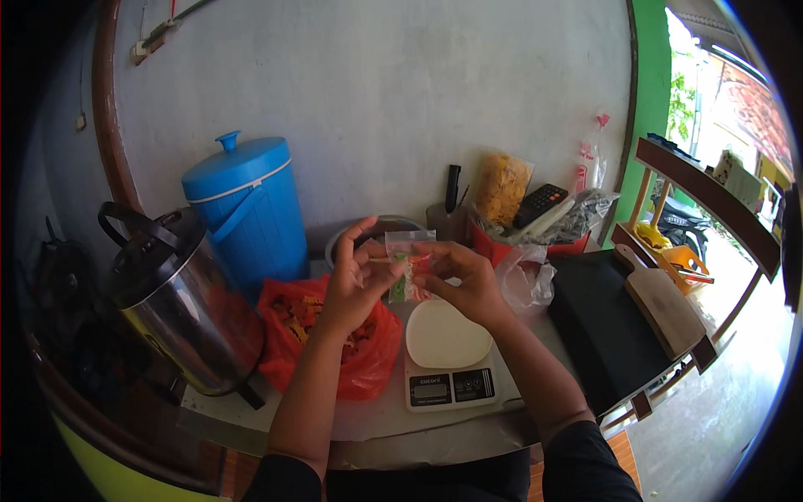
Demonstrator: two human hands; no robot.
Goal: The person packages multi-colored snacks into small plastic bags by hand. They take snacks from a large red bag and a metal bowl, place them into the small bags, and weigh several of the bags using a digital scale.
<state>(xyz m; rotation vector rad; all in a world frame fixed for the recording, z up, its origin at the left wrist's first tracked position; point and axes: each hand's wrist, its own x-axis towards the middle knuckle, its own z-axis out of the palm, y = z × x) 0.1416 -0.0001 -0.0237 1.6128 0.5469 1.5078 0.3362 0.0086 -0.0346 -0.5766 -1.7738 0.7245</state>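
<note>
A small clear plastic bag (pixel 409 285) with red, white and green contents is held up above the far end of a kitchen scale (pixel 449 336). My right hand (pixel 467 279) pinches its right side between thumb and fingers. At the bag's left side, the thumb and a finger of my left hand (pixel 359 279) grip it, the index finger raised. The scale's cream pan is bare. Left of the scale sits an open red plastic bag (pixel 370 376) full of small colourful pieces, partly hidden by my left forearm.
A steel pot-like container (pixel 188 320) and a blue lidded drink cooler (pixel 251 213) stand at left. Behind my hands is a metal bowl (pixel 401 221). At right are a red container (pixel 574 246) with packets and a calculator (pixel 541 204), a crumpled clear bag (pixel 527 282), and a wooden board (pixel 665 301) on a black surface.
</note>
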